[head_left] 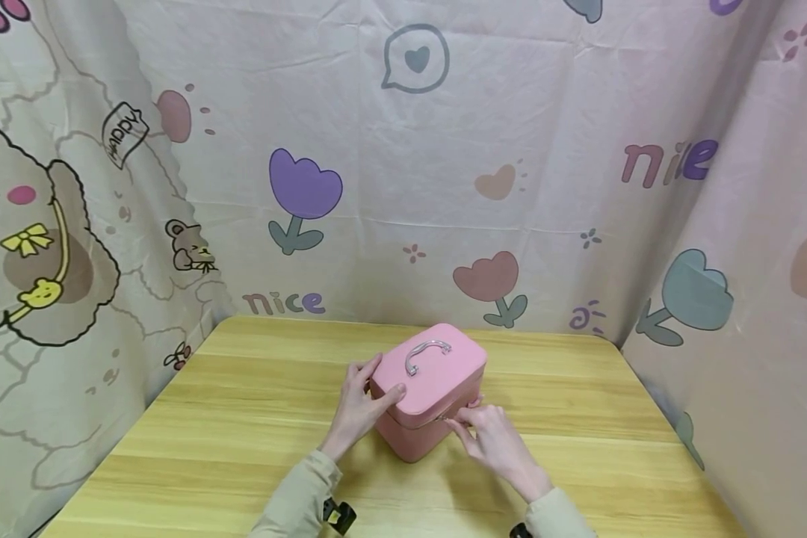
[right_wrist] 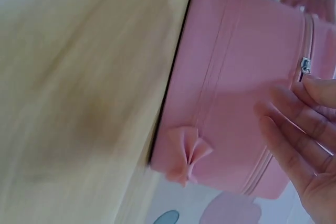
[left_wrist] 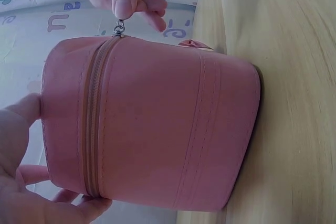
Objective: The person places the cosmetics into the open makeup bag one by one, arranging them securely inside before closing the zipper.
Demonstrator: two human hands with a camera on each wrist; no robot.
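A pink vanity case (head_left: pixel 430 373) with a silver handle (head_left: pixel 425 355) on its lid stands upright on the table, turned at an angle. My left hand (head_left: pixel 358 407) holds the lid at its left corner, thumb on top and fingers round the side. At the near right side, the thumb and fingers of my right hand (head_left: pixel 494 441) pinch the zipper pull (left_wrist: pixel 120 24). The zipper (left_wrist: pixel 94 108) looks closed along the side facing the left wrist. In the right wrist view, the metal slider (right_wrist: pixel 305 65) sits at the thumb tip, and a pink bow (right_wrist: pixel 188 153) decorates the case front.
The wood-grain table (head_left: pixel 242 418) surrounds the case. Behind it and at both sides hangs a printed curtain (head_left: pixel 390 149) with flowers and cartoon bears. A black wrist strap (head_left: pixel 339 515) shows beside the left sleeve.
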